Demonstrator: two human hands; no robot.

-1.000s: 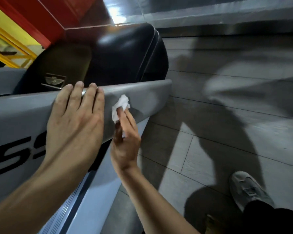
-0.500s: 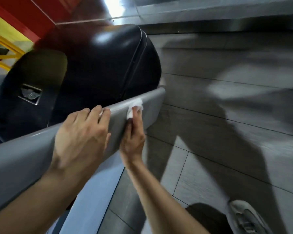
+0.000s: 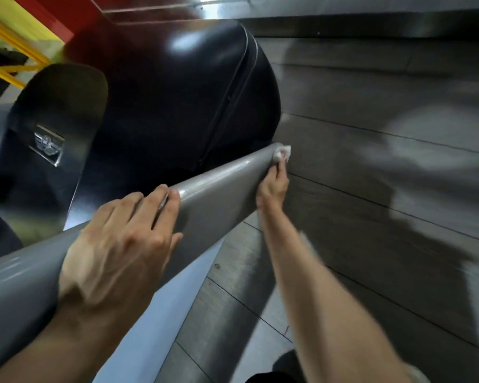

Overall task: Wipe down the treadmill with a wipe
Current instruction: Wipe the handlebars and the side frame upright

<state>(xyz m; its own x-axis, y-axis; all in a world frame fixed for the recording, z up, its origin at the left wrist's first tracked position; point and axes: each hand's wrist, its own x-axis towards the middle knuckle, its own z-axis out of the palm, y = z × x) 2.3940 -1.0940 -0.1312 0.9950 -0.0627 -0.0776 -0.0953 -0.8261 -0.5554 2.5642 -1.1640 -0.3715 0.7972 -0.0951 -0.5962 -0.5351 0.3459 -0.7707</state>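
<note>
A grey treadmill upright [image 3: 219,186] slants across the view from lower left to its far end at centre right. My right hand [image 3: 273,186] holds a small crumpled white wipe [image 3: 284,153] against that far end. My left hand [image 3: 116,239] rests on top of the grey upright, its fingers curved over the upper edge. Behind the upright lies the treadmill's glossy black motor cover [image 3: 183,106].
Grey floor tiles [image 3: 385,189] spread to the right, crossed by dark shadows. A black panel with a metal badge [image 3: 49,145] stands at the left. Yellow bars [image 3: 9,42] and a red wall [image 3: 75,12] fill the upper left corner.
My right hand has slid the wipe along the grey upright, from near my left hand out to the far end. My left hand has curled over the upper edge.
</note>
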